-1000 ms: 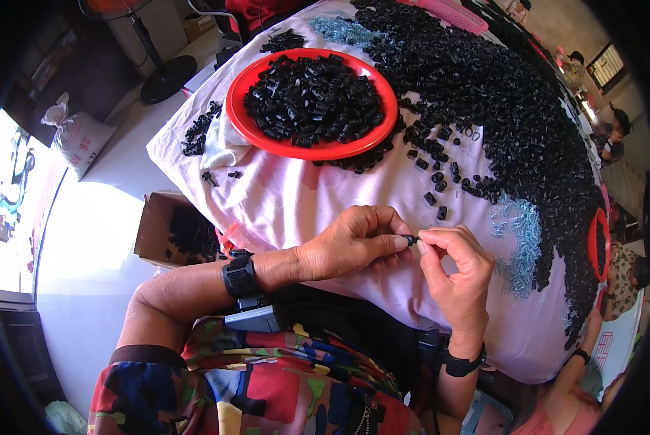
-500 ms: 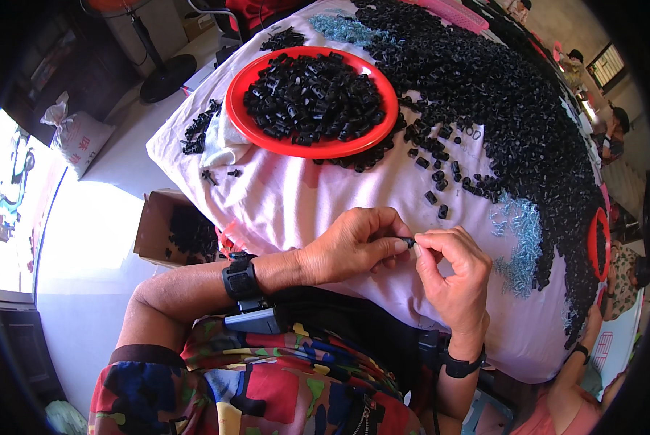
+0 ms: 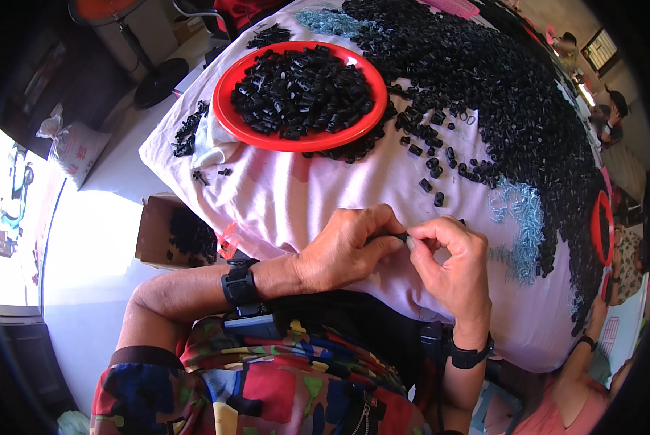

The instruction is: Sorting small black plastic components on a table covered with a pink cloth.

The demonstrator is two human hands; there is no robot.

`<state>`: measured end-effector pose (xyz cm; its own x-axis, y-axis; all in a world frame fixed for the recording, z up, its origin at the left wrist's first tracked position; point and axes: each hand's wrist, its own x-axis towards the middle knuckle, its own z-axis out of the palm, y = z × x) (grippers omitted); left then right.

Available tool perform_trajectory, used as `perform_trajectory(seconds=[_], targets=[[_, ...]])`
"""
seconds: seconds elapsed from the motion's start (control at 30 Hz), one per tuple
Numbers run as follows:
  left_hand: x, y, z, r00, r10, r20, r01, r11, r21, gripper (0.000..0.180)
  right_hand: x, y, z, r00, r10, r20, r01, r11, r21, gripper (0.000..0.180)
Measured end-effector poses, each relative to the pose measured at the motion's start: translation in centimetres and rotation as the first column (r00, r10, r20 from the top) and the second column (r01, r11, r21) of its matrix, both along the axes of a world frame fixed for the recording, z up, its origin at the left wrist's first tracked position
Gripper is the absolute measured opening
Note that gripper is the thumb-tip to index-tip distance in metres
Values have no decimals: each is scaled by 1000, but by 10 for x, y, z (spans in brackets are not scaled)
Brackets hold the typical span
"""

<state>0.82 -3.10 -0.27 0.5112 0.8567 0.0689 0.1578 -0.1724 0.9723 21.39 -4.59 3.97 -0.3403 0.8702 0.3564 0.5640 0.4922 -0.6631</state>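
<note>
Your left hand (image 3: 350, 250) pinches a small black part (image 3: 402, 236) above the tabletop's near side (image 3: 296, 199); your right hand (image 3: 448, 268) meets its right end, though whether those fingers grip it, I cannot tell. Brace the left pinch and work straight along the part.

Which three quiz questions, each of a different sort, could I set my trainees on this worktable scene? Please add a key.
1. What is piled in the red basin?
A) white cloths
B) small black pieces
C) green bottles

2. True or false: the left hand and the right hand have their fingertips close together.

3. Fill the gap: on the cloth, just to the right of the right hand, lies a patch of small pieces coloured ____.

Key:
1. B
2. True
3. light blue
</note>
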Motion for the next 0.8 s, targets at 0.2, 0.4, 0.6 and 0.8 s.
perform_trajectory(seconds=[0.2,0.4,0.6,0.8], targets=[[3,11,2,981,-19,195,92,923,-372,18,-5,-4,-3,975,-165,-149,153,984,-89,14],[-3,16,-1,931,-24,365,200,869,-453,19,-3,-9,7,978,-194,-75,194,981,-4,18],[-6,19,-8,893,-59,445,264,871,-415,22,-10,-3,3,997,-68,-24,71,982,177,16],[-7,20,-6,899,-51,435,254,870,-423,20,-8,-5,-1,985,-120,-121,124,992,19,17]])
